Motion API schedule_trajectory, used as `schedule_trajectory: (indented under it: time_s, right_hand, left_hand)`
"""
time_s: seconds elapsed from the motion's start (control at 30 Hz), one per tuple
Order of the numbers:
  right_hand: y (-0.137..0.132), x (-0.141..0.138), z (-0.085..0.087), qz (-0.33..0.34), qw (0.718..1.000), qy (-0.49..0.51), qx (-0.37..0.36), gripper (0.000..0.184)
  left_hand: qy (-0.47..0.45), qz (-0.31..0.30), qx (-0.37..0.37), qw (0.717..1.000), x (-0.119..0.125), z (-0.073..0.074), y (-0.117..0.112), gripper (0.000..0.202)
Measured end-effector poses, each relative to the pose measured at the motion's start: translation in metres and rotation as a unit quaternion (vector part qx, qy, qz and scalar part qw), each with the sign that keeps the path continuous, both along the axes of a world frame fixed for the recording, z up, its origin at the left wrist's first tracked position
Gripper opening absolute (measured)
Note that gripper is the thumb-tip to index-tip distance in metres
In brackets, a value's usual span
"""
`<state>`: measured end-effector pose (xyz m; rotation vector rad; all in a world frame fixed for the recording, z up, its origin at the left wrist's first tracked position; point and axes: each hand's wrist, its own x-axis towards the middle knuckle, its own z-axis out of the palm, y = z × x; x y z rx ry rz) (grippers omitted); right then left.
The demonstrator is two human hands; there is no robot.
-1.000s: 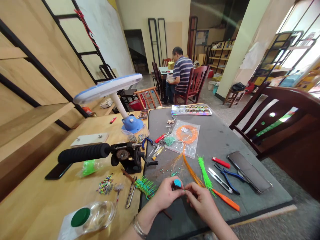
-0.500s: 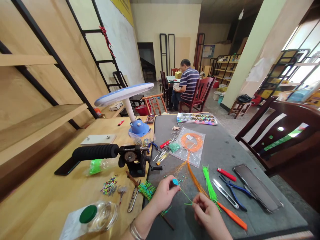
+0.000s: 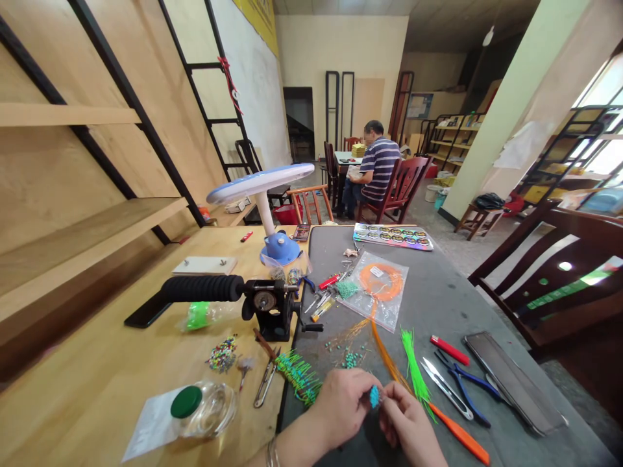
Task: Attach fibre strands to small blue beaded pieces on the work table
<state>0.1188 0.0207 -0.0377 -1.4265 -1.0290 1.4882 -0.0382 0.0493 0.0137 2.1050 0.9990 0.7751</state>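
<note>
My left hand [image 3: 343, 403] is closed, its thumb and fingertips pinching a small bright blue piece [image 3: 374, 397]. Right beside it, my right hand [image 3: 409, 423] is closed in a pinch, its fingertips close to the blue piece; what lies between them is too small and hidden to make out. Turquoise beads [image 3: 352, 358] are scattered on the grey mat [image 3: 438, 292] just beyond my hands. A row of green strands with blue bits [image 3: 298, 376] lies left of my left hand. To the right of my right hand are a bundle of bright green strands [image 3: 413, 371] and orange strands [image 3: 382, 347].
Silver snips [image 3: 450, 392], blue-handled pliers [image 3: 464, 386], a red lighter [image 3: 450, 350] and a phone [image 3: 516, 383] lie on the right. A black crank device [image 3: 267, 308], blue lamp [image 3: 280, 248] and green-lidded jar [image 3: 204, 408] stand left. A person [image 3: 379, 165] sits farther back.
My hands have come together, the right moving in to the blue piece. The green strand that stretched between them is no longer visible. The view has shifted slightly left.
</note>
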Motion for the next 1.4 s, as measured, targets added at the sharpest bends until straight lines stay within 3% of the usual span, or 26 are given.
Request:
schedule_trajectory:
  time_s: [0.2, 0.3, 0.37, 0.47, 0.6, 0.67, 0.83, 1.03, 1.2, 1.4]
  right_hand:
    - [-0.001, 0.001, 0.005, 0.007, 1.0, -0.015, 0.0, 0.045]
    - [-0.002, 0.003, 0.016, -0.003, 1.0, -0.026, 0.017, 0.045]
    - [-0.003, 0.004, 0.022, -0.034, 0.999, -0.024, 0.036, 0.044]
    - [-0.004, 0.004, 0.029, -0.068, 0.996, 0.001, 0.058, 0.044]
    - [-0.006, -0.005, 0.033, -0.033, 0.997, 0.052, 0.035, 0.051]
    - [-0.005, -0.009, 0.033, -0.012, 0.997, 0.07, 0.011, 0.051]
    - [-0.002, -0.007, 0.03, -0.014, 1.0, 0.022, -0.015, 0.045]
    - [-0.002, 0.002, 0.03, -0.025, 0.986, -0.123, 0.112, 0.034]
    - [-0.005, 0.007, 0.037, -0.004, 0.968, -0.2, 0.153, 0.026]
    - [-0.005, 0.031, 0.041, 0.009, 0.93, -0.309, 0.201, 0.018]
  left_hand:
    - [0.01, -0.017, 0.004, 1.0, 0.003, -0.005, 0.001, 0.029]
    - [-0.057, 0.001, -0.079, 0.995, 0.003, -0.004, 0.004, 0.022]
    - [-0.119, 0.046, -0.166, 0.978, 0.003, -0.005, 0.008, 0.013]
    - [-0.2, 0.067, -0.266, 0.941, 0.003, -0.006, 0.014, 0.015]
    - [-0.282, 0.094, -0.35, 0.888, 0.005, -0.007, 0.016, 0.025]
    - [-0.291, 0.108, -0.358, 0.881, 0.006, -0.008, 0.016, 0.027]
    - [-0.264, 0.121, -0.313, 0.904, 0.004, -0.01, 0.016, 0.024]
    - [-0.206, 0.072, -0.297, 0.93, -0.001, -0.01, 0.018, 0.022]
    - [-0.155, 0.038, -0.25, 0.955, -0.002, -0.011, 0.017, 0.015]
    - [-0.125, 0.073, -0.198, 0.969, -0.005, -0.012, 0.017, 0.013]
